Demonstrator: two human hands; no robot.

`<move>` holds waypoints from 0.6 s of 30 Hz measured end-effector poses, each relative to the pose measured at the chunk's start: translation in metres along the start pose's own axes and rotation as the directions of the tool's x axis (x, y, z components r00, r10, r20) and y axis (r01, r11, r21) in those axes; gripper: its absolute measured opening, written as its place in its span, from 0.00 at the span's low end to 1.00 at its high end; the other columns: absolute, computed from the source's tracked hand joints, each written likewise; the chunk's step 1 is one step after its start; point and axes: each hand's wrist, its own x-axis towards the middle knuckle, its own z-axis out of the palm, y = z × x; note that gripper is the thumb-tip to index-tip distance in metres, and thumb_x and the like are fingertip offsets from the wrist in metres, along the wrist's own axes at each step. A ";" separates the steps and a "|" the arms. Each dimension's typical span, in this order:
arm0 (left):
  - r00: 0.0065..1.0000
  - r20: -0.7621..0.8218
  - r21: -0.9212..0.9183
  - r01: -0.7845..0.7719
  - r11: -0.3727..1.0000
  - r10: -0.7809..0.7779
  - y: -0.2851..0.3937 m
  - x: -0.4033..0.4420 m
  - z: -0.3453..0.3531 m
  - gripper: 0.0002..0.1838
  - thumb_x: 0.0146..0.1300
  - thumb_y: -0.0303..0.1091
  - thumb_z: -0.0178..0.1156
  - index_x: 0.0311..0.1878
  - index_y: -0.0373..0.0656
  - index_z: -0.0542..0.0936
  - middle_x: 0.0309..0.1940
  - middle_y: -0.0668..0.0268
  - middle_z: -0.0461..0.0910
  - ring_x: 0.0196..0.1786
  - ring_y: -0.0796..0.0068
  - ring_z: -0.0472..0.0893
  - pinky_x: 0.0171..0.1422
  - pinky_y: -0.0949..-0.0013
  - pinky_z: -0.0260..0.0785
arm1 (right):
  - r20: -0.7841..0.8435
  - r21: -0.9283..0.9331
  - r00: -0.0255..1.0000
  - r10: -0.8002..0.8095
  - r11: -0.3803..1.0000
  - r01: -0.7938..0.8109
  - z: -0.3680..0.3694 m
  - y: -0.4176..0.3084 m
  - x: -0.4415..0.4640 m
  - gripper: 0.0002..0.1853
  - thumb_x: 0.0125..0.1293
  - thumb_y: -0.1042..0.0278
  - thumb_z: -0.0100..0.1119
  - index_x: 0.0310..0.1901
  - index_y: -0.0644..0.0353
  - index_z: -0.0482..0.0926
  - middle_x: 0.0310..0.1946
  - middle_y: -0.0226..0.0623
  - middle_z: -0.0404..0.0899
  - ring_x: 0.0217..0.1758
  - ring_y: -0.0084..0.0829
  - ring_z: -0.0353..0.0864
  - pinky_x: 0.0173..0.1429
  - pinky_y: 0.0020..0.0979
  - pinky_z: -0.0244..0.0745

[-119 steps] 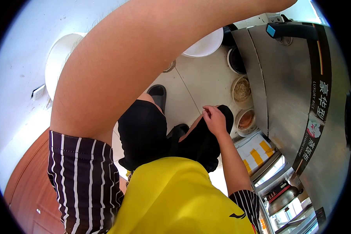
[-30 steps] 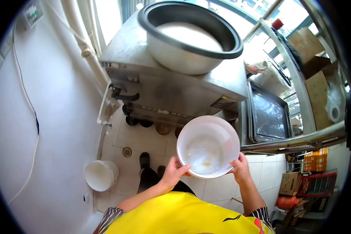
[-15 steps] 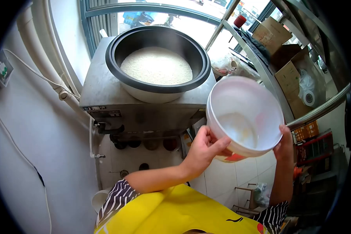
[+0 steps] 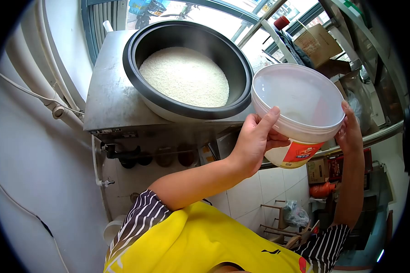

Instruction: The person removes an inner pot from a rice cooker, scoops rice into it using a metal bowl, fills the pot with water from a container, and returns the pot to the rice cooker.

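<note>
Between my two hands is a white plastic bucket (image 4: 300, 132) with a red and yellow label, its open mouth tilted up toward me. My left hand (image 4: 257, 139) grips its near left side, thumb pressed at the rim. On the far right side my right hand (image 4: 349, 129) holds the rim and wall. What lies at the bucket's bottom is mostly hidden by its near wall. To the left, a large black cooker pot (image 4: 139, 79) with white rice (image 4: 187, 77) in it sits on a steel counter (image 4: 105, 95). The bucket's rim is close to the pot's right edge.
White pipes (image 4: 41, 77) run down the wall at left. A metal shelf at right carries a cardboard box (image 4: 318, 44) and a red cup (image 4: 281, 22). Stools and a plastic bag (image 4: 295, 214) stand on the tiled floor below. A black valve (image 4: 123, 152) juts from the counter front.
The bucket has risen and moved slightly right with both hands, and its label now shows more. The camera view has shifted a little. The rice pot stays on the counter.
</note>
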 end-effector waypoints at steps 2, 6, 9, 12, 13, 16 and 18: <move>1.000 -0.008 -0.038 0.016 0.999 -0.016 0.003 0.002 -0.004 0.29 0.73 0.56 0.55 0.55 0.36 0.64 0.40 0.56 0.76 0.44 0.72 0.82 0.58 0.63 0.80 | 0.028 -0.025 1.000 0.002 1.000 -0.001 -0.001 -0.002 0.008 0.29 0.69 0.43 0.59 0.56 0.63 0.75 0.32 0.27 0.81 0.28 0.15 0.80 0.25 0.19 0.72; 1.000 0.011 -0.099 0.024 0.995 -0.023 0.007 0.004 -0.012 0.27 0.74 0.55 0.54 0.55 0.37 0.66 0.40 0.58 0.76 0.44 0.73 0.81 0.58 0.62 0.80 | 0.006 -0.051 0.999 0.034 0.998 -0.034 0.018 -0.015 0.009 0.26 0.69 0.42 0.59 0.51 0.61 0.77 0.21 0.21 0.77 0.17 0.10 0.72 0.18 0.16 0.63; 0.999 0.026 -0.120 0.032 0.992 -0.029 0.011 0.005 -0.016 0.26 0.74 0.55 0.52 0.55 0.37 0.68 0.40 0.59 0.77 0.44 0.74 0.81 0.59 0.62 0.80 | 0.032 -0.063 0.998 0.055 0.997 -0.053 0.021 -0.019 0.011 0.25 0.69 0.43 0.59 0.49 0.60 0.77 0.19 0.19 0.76 0.16 0.10 0.71 0.18 0.16 0.61; 0.999 0.019 -0.140 0.040 0.989 -0.038 0.014 0.003 -0.017 0.26 0.75 0.55 0.52 0.54 0.36 0.69 0.39 0.59 0.77 0.44 0.74 0.81 0.59 0.61 0.80 | 0.030 -0.065 0.998 0.056 0.996 -0.054 0.029 -0.024 0.011 0.23 0.69 0.43 0.60 0.46 0.59 0.78 0.18 0.19 0.74 0.15 0.10 0.70 0.18 0.16 0.60; 0.999 0.015 -0.145 0.045 0.988 -0.043 0.014 0.002 -0.017 0.26 0.75 0.55 0.52 0.54 0.36 0.69 0.39 0.59 0.77 0.44 0.74 0.81 0.59 0.61 0.80 | 0.021 -0.070 0.998 0.051 0.996 -0.049 0.032 -0.026 0.009 0.23 0.70 0.43 0.60 0.45 0.59 0.78 0.17 0.18 0.74 0.15 0.09 0.69 0.17 0.16 0.60; 0.999 0.031 -0.177 0.041 0.983 -0.036 0.014 0.002 -0.019 0.26 0.75 0.55 0.52 0.54 0.36 0.69 0.39 0.60 0.77 0.44 0.74 0.81 0.60 0.61 0.79 | 0.027 -0.106 0.998 0.049 0.993 -0.045 0.031 -0.031 0.012 0.22 0.70 0.42 0.60 0.40 0.57 0.78 0.16 0.18 0.72 0.14 0.09 0.68 0.17 0.16 0.59; 0.999 0.042 -0.186 0.037 0.982 -0.029 0.016 0.000 -0.019 0.26 0.75 0.54 0.52 0.54 0.36 0.69 0.39 0.60 0.77 0.44 0.74 0.81 0.60 0.61 0.79 | 0.033 -0.127 0.998 0.047 0.991 -0.043 0.031 -0.034 0.014 0.22 0.70 0.41 0.59 0.37 0.56 0.78 0.15 0.18 0.71 0.14 0.10 0.67 0.17 0.16 0.58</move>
